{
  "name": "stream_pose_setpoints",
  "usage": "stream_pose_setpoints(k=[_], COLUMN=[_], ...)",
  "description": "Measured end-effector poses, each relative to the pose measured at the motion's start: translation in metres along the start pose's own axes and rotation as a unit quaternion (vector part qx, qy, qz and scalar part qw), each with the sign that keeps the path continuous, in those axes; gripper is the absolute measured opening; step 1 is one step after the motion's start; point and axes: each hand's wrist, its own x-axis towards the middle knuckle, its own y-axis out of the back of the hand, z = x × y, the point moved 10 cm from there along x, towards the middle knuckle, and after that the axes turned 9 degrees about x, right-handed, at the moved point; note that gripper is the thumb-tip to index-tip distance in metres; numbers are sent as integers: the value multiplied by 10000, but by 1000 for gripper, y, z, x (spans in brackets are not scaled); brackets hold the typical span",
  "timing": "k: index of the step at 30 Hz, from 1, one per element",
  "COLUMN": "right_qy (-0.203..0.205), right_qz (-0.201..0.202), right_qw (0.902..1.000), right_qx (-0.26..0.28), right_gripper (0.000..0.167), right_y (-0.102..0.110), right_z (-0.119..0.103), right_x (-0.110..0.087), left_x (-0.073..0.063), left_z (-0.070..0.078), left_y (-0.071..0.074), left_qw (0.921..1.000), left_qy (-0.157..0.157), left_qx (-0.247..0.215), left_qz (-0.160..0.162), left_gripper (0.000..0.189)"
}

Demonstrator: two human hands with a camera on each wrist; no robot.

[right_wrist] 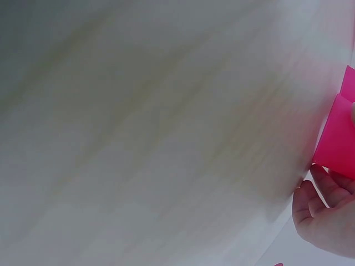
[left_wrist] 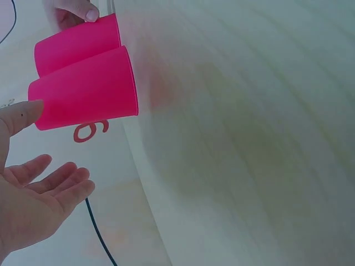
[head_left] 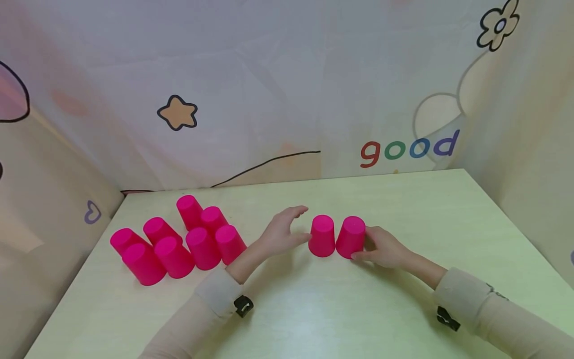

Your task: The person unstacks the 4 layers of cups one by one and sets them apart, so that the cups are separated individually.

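Two pink cups stand upside down side by side on the table, a left cup (head_left: 322,236) and a right cup (head_left: 351,237). Beside the left cup is my left hand (head_left: 281,234), its fingers apart from the cup and loosely extended. In the left wrist view its thumb overlaps the side of that cup (left_wrist: 89,91); whether it touches, I cannot tell. My right hand (head_left: 385,248) holds the right cup, thumb at the front near the rim and fingers around the right side. The right wrist view shows this cup (right_wrist: 336,138) at the edge, partly cut off.
Several more pink cups (head_left: 203,248) stand upside down in two clusters on the left of the pale table (head_left: 314,314). My left forearm partly covers the nearest one. A printed cloth (head_left: 269,99) hangs behind the table and along both sides.
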Motion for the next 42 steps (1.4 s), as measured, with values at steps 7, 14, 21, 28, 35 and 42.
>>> stream_pose_setpoints(k=[7,14,21,28,35,42], right_qy=[22,73,47,-11,-11,-19], right_qz=[-13,-40,-47,-27,-44,-37], right_qw=[10000,10000,10000,10000,10000,10000], right_qx=[-19,30,14,21,65,79], right_gripper=[45,44,46,49,49,46], right_y=[0,-1,-2,-3,-3,-1], right_z=[0,-2,-2,0,-1,0], right_x=[0,2,2,3,2,0], left_x=[6,8,10,10,5,-7], left_z=[0,5,13,16,13,7], left_y=[-13,-18,-22,-30,-27,-10], left_qw=[9996,9993,9986,9985,9989,9991], left_qy=[18,-11,-348,-156,34,101], left_qx=[-104,-182,-287,-322,-308,-396], left_qz=[-249,-316,-286,-422,-345,-129], left_gripper=[61,60,51,56,55,52])
